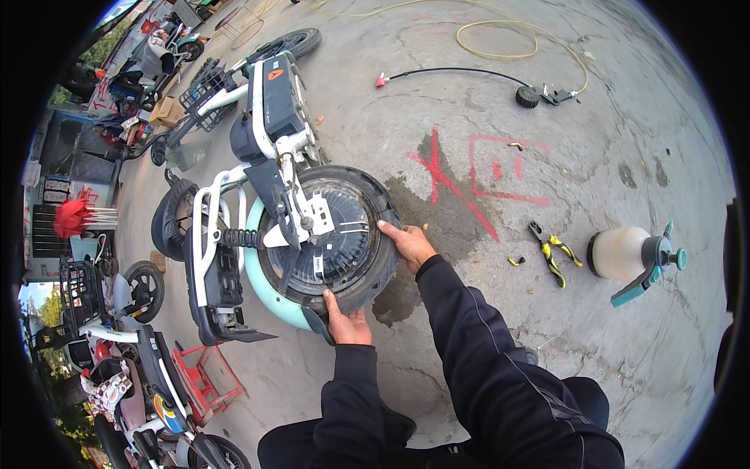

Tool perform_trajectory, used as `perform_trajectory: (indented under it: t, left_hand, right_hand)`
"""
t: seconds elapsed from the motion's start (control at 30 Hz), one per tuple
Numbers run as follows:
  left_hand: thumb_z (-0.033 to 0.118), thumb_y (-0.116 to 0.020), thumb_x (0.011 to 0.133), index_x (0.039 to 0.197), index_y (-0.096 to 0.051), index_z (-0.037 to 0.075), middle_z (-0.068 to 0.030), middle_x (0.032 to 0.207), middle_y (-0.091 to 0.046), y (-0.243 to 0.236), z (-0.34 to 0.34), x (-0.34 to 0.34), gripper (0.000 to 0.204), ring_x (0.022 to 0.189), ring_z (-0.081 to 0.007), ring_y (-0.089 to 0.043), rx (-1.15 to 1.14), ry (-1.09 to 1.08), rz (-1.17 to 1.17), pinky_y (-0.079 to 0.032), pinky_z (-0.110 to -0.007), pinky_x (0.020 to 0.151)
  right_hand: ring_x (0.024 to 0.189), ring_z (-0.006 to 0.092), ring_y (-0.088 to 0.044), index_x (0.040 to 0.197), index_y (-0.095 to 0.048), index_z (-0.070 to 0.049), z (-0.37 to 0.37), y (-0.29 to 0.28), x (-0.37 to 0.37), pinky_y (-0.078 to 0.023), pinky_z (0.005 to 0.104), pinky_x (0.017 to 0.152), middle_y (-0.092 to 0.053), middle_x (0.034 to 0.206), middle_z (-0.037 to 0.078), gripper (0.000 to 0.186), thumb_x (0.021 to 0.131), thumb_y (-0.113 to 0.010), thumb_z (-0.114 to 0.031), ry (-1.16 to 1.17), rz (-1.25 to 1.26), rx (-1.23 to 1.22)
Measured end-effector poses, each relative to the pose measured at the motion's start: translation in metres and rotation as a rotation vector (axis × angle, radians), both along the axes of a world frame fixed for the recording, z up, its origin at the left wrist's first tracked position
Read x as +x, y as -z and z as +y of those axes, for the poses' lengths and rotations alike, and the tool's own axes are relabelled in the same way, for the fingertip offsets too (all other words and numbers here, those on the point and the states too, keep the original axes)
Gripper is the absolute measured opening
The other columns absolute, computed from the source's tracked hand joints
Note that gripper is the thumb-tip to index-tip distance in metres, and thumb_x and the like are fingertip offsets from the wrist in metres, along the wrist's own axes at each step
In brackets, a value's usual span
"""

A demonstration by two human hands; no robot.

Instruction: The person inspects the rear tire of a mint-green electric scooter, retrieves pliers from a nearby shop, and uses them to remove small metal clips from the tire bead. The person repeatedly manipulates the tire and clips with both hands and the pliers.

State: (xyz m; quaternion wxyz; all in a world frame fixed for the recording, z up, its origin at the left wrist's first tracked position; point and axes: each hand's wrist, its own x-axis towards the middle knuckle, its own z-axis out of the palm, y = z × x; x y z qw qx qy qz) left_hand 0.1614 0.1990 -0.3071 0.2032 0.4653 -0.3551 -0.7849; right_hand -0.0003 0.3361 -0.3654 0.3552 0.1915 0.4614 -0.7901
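The left hand (349, 324) and right hand (409, 247) clamp the tyre (373, 273) of a scooter (266, 184) lying on its side, thumbs on the sidewall. It looks like working the tyre by hand, which calls for even pressure.

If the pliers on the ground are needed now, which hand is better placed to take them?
Probably the right hand: it holds the tyre on the side facing the pliers. The left hand holds the tyre lower in the picture, farther from them.
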Motion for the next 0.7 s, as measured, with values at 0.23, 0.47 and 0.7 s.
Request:
perform_trajectory:
  t: [0.23, 0.47, 0.7]
  left_hand:
    - [0.061, -0.072, 0.089, 0.147, -0.046, 0.011, -0.0076, 0.146, -0.048, 0.0, 0.031, 0.0, 0.081, 0.139, -0.024, -0.044, 0.052, 0.015, -0.025, -0.032, -0.041, 0.119]
    - [0.038, -0.076, 0.094, 0.142, -0.05, 0.002, -0.0095, 0.139, -0.06, -0.001, 0.031, -0.022, 0.066, 0.122, -0.0235, -0.06, -0.04, -0.037, 0.005, -0.047, -0.04, 0.107]
    - [0.029, -0.075, 0.094, 0.138, -0.051, -0.005, -0.0133, 0.137, -0.061, -0.005, 0.01, -0.021, 0.06, 0.12, -0.0261, -0.063, -0.147, -0.035, -0.03, -0.051, -0.043, 0.104]
  right_hand:
    - [0.119, 0.0285, -0.058, 0.132, -0.055, 0.012, -0.002, -0.036, 0.089, -0.043, 0.0466, 0.104, -0.064, 0.127, 0.02, 0.082, 0.085, -0.08, -0.051, -0.091, -0.164, -0.227]
    - [0.105, 0.0255, -0.067, 0.127, -0.056, 0.015, 0.005, -0.028, 0.04, -0.051, 0.041, 0.095, -0.069, 0.119, 0.02, 0.07, 0.084, -0.085, -0.032, 0.046, -0.09, -0.141]
    - [0.098, 0.0279, -0.072, 0.121, -0.058, 0.019, -0.024, -0.018, 0.06, -0.057, 0.0403, 0.087, -0.07, 0.115, 0.025, 0.054, 0.085, -0.083, -0.012, 0.191, -0.083, -0.168]
